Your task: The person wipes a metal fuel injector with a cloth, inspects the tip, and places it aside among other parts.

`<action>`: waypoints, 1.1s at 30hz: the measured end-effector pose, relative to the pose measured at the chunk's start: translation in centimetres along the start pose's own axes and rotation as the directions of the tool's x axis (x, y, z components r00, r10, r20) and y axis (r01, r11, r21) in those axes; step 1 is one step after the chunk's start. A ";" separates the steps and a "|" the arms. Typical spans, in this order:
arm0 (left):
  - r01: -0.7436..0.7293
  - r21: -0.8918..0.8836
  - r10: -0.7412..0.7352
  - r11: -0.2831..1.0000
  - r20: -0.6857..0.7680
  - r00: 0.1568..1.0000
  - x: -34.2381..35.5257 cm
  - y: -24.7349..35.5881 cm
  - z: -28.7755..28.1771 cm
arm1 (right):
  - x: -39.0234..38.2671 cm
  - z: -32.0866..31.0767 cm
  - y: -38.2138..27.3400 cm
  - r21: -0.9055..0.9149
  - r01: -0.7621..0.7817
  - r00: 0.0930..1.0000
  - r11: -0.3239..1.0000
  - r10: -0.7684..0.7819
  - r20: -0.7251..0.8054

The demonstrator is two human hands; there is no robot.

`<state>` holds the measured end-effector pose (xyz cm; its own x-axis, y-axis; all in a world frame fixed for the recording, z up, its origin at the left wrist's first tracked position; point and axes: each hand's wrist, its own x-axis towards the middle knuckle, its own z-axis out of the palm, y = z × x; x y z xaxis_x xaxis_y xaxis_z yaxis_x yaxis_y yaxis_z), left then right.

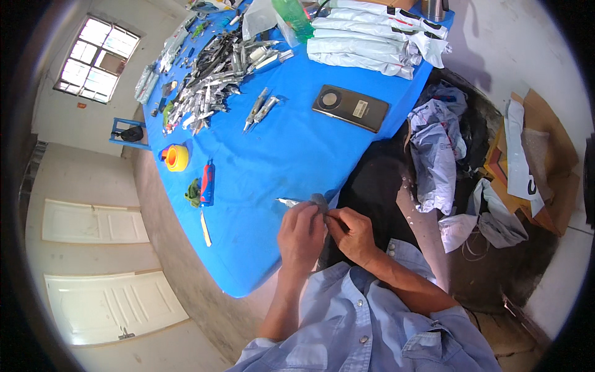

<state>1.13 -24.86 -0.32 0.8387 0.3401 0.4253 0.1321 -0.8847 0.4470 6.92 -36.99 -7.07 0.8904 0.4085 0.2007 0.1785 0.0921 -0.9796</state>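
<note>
My left hand (300, 235) is closed on a small grey item (318, 200) at the near edge of the blue table, its fingers hiding much of it. My right hand (350, 232) pinches at the same item beside it. A slim silvery piece (286, 201) shows just beyond my left fingers; I cannot tell whether it is held. Left of my hands lie a red-and-blue tool (207, 182), a green crumpled item (193, 193) and a narrow pale strip (205, 229). Farther away are a yellow tape roll (176, 158), two silver wrapped pieces (260, 110) and a dark phone (350, 108).
A heap of silvery and black pieces (211, 80) covers the far blue table (260, 161). White packets (365, 49) and a green bottle (294, 18) stand or lie there. At the right are crumpled bags (437, 155) and cardboard boxes (545, 186); a blue chair (130, 142) is far left.
</note>
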 end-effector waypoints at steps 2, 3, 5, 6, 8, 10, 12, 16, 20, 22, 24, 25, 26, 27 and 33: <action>0.051 -0.006 -0.051 0.999 -0.027 0.998 0.0 0.1 0.4 | -0.1 -0.2 0.1 -0.010 0.004 1.000 1.000 -0.004 -0.009; 0.055 -0.009 -0.056 0.998 -0.032 0.998 0.0 -0.2 0.6 | -0.1 -0.1 0.2 -0.012 0.015 1.000 1.000 -0.015 -0.018; 0.060 0.000 -0.060 0.998 -0.049 0.997 0.4 -1.4 0.3 | 0.1 0.1 0.3 -0.014 0.046 0.999 0.999 -0.046 -0.026; 0.068 -0.015 -0.069 0.998 -0.040 0.997 0.8 -1.6 0.1 | 0.1 0.0 0.4 -0.021 0.060 0.998 0.998 -0.060 -0.027; 0.120 -0.033 -0.121 0.992 -0.040 0.992 1.2 -1.9 -0.3 | 0.2 0.0 0.4 -0.029 0.086 0.996 0.996 -0.087 -0.030; 0.162 -0.035 -0.164 0.986 -0.044 0.985 1.4 -2.3 -0.5 | 0.2 0.1 0.4 -0.033 0.113 0.993 0.993 -0.114 -0.037; 0.196 -0.020 -0.197 0.980 -0.053 0.979 1.5 -3.2 -0.4 | 0.2 0.0 0.2 -0.027 0.104 0.994 0.994 -0.105 -0.033; 0.235 -0.021 -0.236 0.972 -0.086 0.968 2.1 -4.0 -0.6 | 0.2 0.0 0.1 -0.024 0.101 0.994 0.995 -0.102 -0.034; 0.235 0.005 -0.233 0.972 -0.122 0.965 2.3 -5.7 -0.7 | 0.2 0.0 0.3 0.006 0.100 0.994 0.995 -0.100 -0.034; 0.254 0.021 -0.249 0.967 -0.130 0.960 2.4 -6.7 -0.8 | 0.2 0.0 0.2 0.023 0.113 0.993 0.993 -0.112 -0.033; 0.270 0.055 -0.259 0.961 -0.150 0.954 2.2 -7.9 -0.9 | 0.1 0.0 0.2 0.014 0.109 0.994 0.994 -0.109 -0.027; 0.301 0.034 -0.294 0.953 -0.144 0.945 2.2 -8.0 -1.2 | 0.1 -0.1 0.2 0.008 0.105 0.994 0.994 -0.104 -0.024; 0.333 0.014 -0.328 0.943 -0.138 0.935 2.1 -8.2 -1.6 | 0.1 -0.2 0.2 0.018 0.104 0.994 0.994 -0.103 -0.031; 0.364 -0.005 -0.362 0.931 -0.133 0.923 2.1 -8.2 -1.9 | 0.2 -0.1 0.2 0.028 0.103 0.994 0.994 -0.102 -0.038; 0.211 -0.084 -0.218 0.974 -0.080 0.973 2.0 -2.8 -1.9 | 0.1 -0.2 0.4 -0.019 0.082 0.995 0.996 -0.083 -0.053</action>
<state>1.47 -21.07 0.75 0.7446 0.5491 0.3796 0.2613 -0.7631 0.5912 7.19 -37.12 -7.47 0.8934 0.3507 0.2807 0.2591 0.1082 -0.9598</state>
